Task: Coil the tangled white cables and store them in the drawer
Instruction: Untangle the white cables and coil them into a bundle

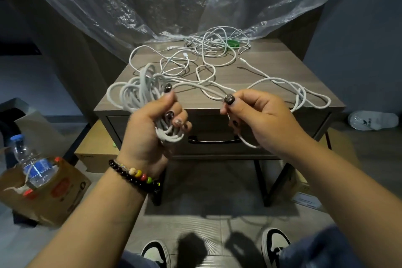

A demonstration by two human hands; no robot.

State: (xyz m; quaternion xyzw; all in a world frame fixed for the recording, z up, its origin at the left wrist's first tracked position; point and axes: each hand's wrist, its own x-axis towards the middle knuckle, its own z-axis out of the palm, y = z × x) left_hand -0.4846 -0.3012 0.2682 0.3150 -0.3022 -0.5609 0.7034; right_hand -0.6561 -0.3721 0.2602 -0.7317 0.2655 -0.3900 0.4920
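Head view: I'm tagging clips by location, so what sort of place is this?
Probably a home room, perhaps mid-move or being redone. A wood side table with a drawer stands on a tiled floor; clear plastic sheeting drapes behind it, and cardboard boxes sit around.

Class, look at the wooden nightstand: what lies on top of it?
Tangled white cables sprawl across the nightstand top, over a green object at the back. What that object is cannot be seen; cables partly cover it.
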